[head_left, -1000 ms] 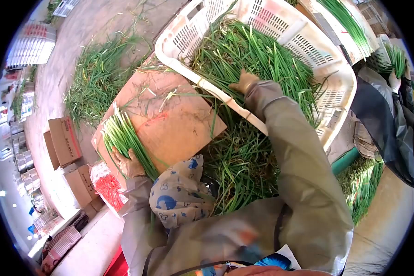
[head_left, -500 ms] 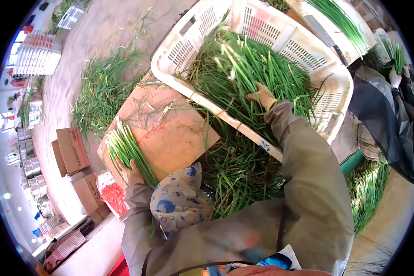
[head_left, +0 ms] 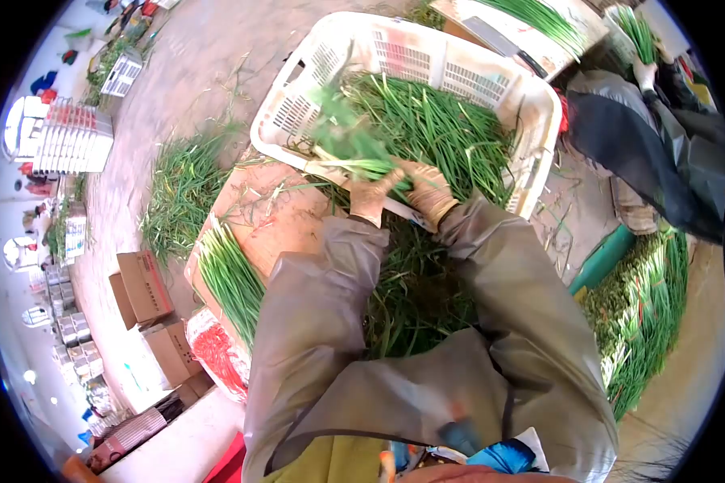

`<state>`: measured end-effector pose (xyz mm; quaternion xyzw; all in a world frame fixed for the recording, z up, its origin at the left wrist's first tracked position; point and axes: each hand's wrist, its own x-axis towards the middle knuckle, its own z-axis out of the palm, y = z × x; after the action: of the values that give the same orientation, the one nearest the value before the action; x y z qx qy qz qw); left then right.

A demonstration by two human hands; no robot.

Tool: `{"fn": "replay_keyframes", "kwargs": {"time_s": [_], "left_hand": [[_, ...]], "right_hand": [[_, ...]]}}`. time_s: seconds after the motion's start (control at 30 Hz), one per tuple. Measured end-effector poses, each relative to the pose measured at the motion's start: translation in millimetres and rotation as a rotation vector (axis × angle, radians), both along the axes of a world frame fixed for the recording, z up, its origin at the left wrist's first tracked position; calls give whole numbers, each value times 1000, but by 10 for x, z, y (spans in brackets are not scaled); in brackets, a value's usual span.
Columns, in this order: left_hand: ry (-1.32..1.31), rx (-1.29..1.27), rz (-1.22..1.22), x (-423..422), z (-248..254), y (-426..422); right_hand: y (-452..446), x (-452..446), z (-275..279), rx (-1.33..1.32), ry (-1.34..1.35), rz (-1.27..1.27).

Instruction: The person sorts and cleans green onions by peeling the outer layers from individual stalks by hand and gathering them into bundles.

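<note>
Both gloved hands are close together at the near rim of a white plastic basket [head_left: 524, 185]. My left hand [head_left: 372, 196] is closed around the pale ends of a small bunch of green stalks [head_left: 362, 161], whose leafy part is blurred by motion. My right hand [head_left: 428, 191] is closed beside it at the same bunch; its fingertips are partly hidden. Loose green stalks [head_left: 435, 121] fill the basket beyond the hands. A neat bundle of stalks [head_left: 229, 274] lies on the orange-brown board [head_left: 278, 217] at the left, with neither hand on it.
Red ties [head_left: 216, 350] sit in a bag at the left near cardboard boxes [head_left: 149, 290]. Cut greens [head_left: 177, 193] lie on the floor. Tied bundles [head_left: 644, 322] stand at the right. A knife [head_left: 503, 44] rests on a board; another person's gloved hand [head_left: 644, 74] holds stalks at upper right.
My left hand has left the bundle on the board and moved right to the basket's rim. My right hand has drawn the small bunch back toward it. The view has shifted.
</note>
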<state>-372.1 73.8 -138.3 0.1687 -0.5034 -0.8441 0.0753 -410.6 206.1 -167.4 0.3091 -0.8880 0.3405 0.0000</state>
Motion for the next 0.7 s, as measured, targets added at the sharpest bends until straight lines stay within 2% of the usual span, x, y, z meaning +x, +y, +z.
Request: {"fn": "replay_keyframes", "kwargs": {"time_s": [0.03,0.07,0.1,0.17,0.23,0.27,0.3,0.37,0.43,0.5,0.63,0.67,0.7], "left_hand": [[-38,126,192,29,-59,90],[102,-48,266,92,99,174],[193,20,185,177,276,210],[155,-142,246,351,417,154],[211,-60,245,510,484,8],[158,-15,235,642,489,-60],[105,32,227,774,494,-129],[234,-27,301,891,787,-26],[452,-339,277,1051,1340,191],[491,-225,269,1238,1405,109],[484,175,47,1618,1866,109],[470,150,127,1715,1860,33],[456,126,210,1814,1803,-71]], "right_hand": [[-2,101,77,72,163,34],[-45,244,245,79,188,-13],[-96,351,280,142,176,-63],[-194,561,475,176,239,-106],[-283,725,654,20,403,-175],[-328,821,743,30,325,-149],[-358,902,802,-42,380,-139],[-386,1054,1007,-100,353,-118],[-367,1195,1219,-194,387,-88],[-351,1354,1511,-304,468,-92],[-471,1670,1757,-462,364,43],[-507,1788,1788,-472,309,67],[-507,1865,1809,-467,363,95]]}}
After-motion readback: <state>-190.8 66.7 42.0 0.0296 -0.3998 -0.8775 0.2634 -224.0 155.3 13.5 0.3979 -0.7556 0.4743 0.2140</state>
